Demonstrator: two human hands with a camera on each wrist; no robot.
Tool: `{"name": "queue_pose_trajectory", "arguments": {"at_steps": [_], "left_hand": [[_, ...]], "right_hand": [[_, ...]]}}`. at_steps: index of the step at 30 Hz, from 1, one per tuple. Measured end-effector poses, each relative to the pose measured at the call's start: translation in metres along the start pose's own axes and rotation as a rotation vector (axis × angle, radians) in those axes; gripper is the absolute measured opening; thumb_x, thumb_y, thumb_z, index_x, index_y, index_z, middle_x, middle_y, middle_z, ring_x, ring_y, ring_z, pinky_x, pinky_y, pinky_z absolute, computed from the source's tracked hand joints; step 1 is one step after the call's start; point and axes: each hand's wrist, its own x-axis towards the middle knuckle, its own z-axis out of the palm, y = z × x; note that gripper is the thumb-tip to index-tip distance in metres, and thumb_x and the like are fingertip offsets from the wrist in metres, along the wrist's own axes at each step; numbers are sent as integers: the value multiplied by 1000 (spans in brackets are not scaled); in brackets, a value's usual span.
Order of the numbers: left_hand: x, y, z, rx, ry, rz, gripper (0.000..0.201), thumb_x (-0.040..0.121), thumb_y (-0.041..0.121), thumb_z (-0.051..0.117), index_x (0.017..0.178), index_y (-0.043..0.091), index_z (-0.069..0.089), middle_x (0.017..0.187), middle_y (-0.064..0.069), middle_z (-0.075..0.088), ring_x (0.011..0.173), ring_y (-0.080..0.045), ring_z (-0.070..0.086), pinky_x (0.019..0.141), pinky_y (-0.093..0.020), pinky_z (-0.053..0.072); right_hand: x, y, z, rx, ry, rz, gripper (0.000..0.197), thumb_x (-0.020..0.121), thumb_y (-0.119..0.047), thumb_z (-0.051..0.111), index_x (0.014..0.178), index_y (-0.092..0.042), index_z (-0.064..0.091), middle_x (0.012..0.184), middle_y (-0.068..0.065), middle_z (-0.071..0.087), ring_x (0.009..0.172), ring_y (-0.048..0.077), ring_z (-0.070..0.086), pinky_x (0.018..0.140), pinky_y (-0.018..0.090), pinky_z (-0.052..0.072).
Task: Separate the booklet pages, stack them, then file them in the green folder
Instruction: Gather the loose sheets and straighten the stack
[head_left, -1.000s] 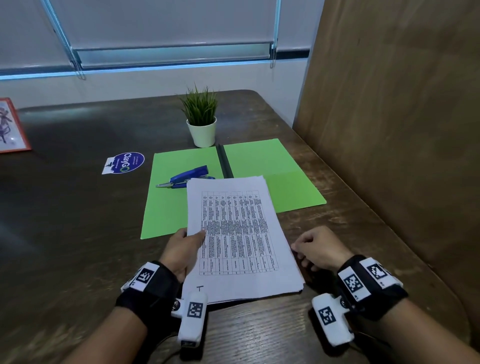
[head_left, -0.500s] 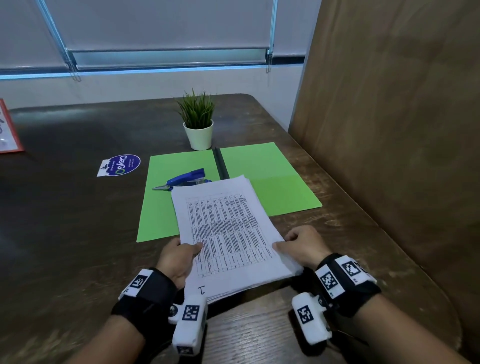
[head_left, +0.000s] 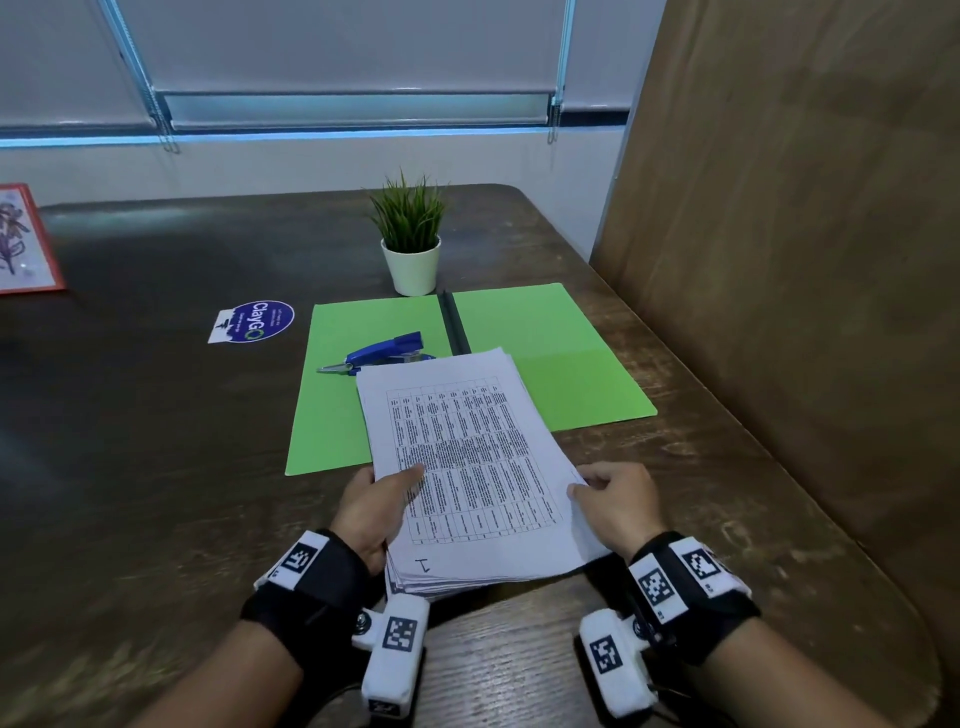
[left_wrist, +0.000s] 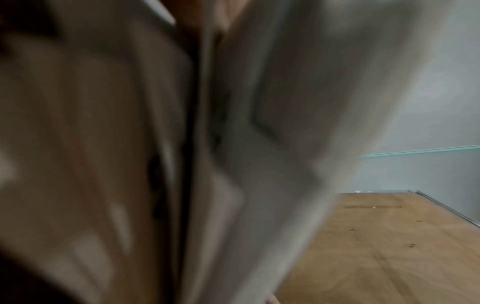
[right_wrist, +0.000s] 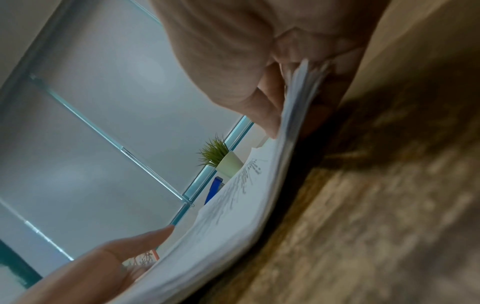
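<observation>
Left hand (head_left: 375, 506) grips the page stack (head_left: 470, 467) at its 9 o'clock edge, thumb on top; right hand (head_left: 615, 501) pinches the 3 o'clock edge. Green folder (head_left: 545, 322) lies open at 12 o'clock on the counter (head_left: 156, 415). Advice: lift level, squeeze evenly, keeping the edges aligned.

Dim room, cool window glow behind; wrist views blurred, edges warped.

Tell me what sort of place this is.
Probably an office or study desk by a window. A dark wooden table carries an open green folder, a blue stapler, a stack of printed pages and a small potted plant, with roller blinds behind.
</observation>
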Motion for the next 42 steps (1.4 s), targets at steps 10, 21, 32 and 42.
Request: {"name": "queue_pose_trajectory", "arguments": {"at_steps": [10,21,32,42], "left_hand": [[-7,5,7,36,-1,15,27,97,11,65,123,8,63,113,-5,71,96,-20,68,65,-29,53],[-3,4,5,83,-36,117,42,92,14,73,131,6,59,118,-6,72,109,-25,67,101,-40,50],[6,-3,-5,278,-40,154,37,79,-3,76,111,9,62,109,-11,73,103,-31,68,104,-51,49],[-38,55,14,-159,-288,367,38,67,15,82,101,3,70,98,-14,78,81,-20,76,68,-31,61]], "right_hand": [[-5,-4,1,11,-25,-38,17,83,-4,70,96,-8,80,77,-4,74,87,22,71,78,30,54],[0,7,3,81,23,10,13,81,-5,72,90,-8,80,75,-7,70,81,14,66,73,20,44],[11,12,-5,181,-136,116,16,76,-5,79,70,-15,69,74,0,70,69,17,62,69,28,50],[21,-53,-30,630,-402,-14,45,74,-27,83,105,3,71,109,26,71,105,45,66,96,60,50]]}}
